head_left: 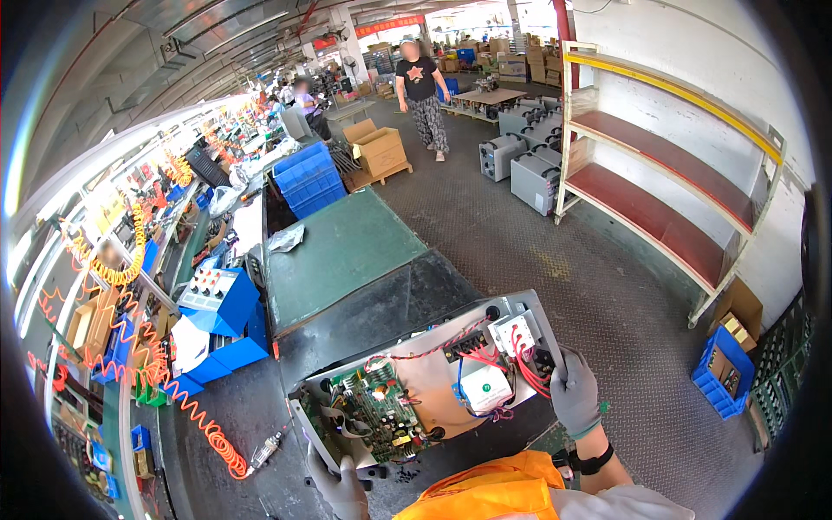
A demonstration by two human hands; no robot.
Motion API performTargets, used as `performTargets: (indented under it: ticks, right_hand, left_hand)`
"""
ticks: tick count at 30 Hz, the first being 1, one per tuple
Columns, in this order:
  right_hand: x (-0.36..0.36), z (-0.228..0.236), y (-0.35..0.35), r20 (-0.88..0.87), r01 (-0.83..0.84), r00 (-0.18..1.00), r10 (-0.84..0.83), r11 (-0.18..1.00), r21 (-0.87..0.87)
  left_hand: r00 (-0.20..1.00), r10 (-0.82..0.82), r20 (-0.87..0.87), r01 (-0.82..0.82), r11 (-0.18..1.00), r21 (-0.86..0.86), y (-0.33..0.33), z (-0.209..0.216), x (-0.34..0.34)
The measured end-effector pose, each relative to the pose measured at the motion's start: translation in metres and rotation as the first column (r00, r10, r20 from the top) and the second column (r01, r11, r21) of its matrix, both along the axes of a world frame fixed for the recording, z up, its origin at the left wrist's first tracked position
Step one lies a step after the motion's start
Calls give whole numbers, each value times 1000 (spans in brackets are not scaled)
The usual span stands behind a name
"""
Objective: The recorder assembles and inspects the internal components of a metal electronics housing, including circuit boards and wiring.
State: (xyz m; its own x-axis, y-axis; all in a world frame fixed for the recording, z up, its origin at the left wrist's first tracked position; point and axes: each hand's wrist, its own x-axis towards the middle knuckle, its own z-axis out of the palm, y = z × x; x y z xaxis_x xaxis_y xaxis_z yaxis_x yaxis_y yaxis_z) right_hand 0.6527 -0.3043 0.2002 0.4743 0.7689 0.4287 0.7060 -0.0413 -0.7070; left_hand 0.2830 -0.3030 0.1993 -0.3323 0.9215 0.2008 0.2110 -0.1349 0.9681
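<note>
An open metal chassis [438,373] is held tilted over the near end of the dark workbench [390,299]. On its left side sits a green circuit board [380,406]; to the right are a white box-shaped part [487,387] and red wires [530,374]. My left hand [341,487], in a grey glove, grips the chassis's lower left end, its thumb showing. My right hand [575,397], also gloved in grey, is closed on the right end plate. Some fingers of both hands are hidden. Black feet or fittings show under the lower left edge.
A power driver [267,451] with an orange coiled hose lies left of the chassis, near blue bins [227,347]. Stacked blue crates [308,178] stand beyond the green mat [347,247]. A person [422,95] is in the aisle. A shelf rack [646,195] stands right.
</note>
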Motion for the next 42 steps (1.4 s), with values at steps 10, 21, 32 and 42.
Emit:
performTargets:
  ticks: [10,21,32,42]
  right_hand:
    - [0,2,-3,-27,-4,1000,4,1000,-2]
    - [-1,-9,4,97,21,995,-17,999,-42]
    - [46,-66,-1,476,17,877,-54,996,82]
    - [34,-37,0,405,-8,914,36,997,-71]
  left_hand:
    - [1000,-1,-9,0,999,-32,-2,13,6]
    - [995,59,-74,-55,997,58,2,-12,-6]
    - [915,131,-381,-114,991,67,-1,-8,-10]
    - [933,104,-343,-75,993,96,6,-5,-8]
